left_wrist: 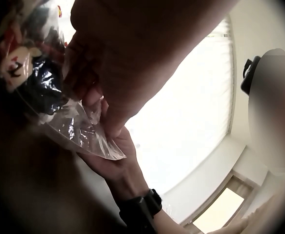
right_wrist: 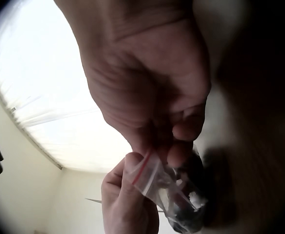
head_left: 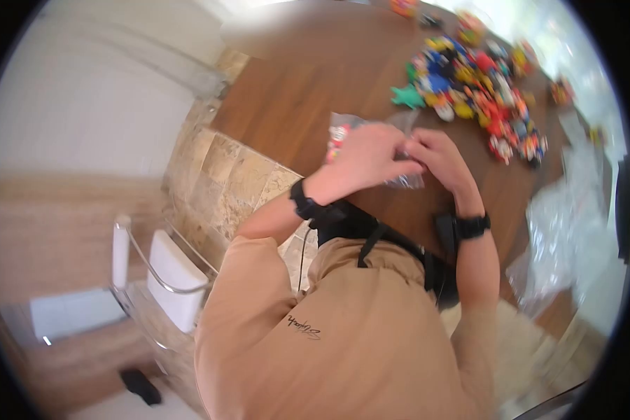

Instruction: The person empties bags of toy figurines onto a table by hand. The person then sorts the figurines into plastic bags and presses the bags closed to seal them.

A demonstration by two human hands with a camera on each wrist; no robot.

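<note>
A clear zip bag [right_wrist: 154, 183] with a red strip along its mouth is held between both hands. Inside it, the left wrist view shows a toy figure [left_wrist: 20, 68] with a pale face and dark parts. My left hand [head_left: 371, 155] pinches the bag's edge near the strip, thumb over the plastic. Opposite it, my right hand [head_left: 437, 157] has its fingertips curled on the same edge, close to the left thumb. In the head view the hands cover the middle of the bag, while red and white contents show beyond the left hand.
A heap of small colourful toy figures [head_left: 469, 84] lies on the brown wooden table [head_left: 280, 105], with a green piece [head_left: 407, 96] at its near side. Several more figures stand behind the heap. Clear plastic bags [head_left: 556, 231] lie at the right edge.
</note>
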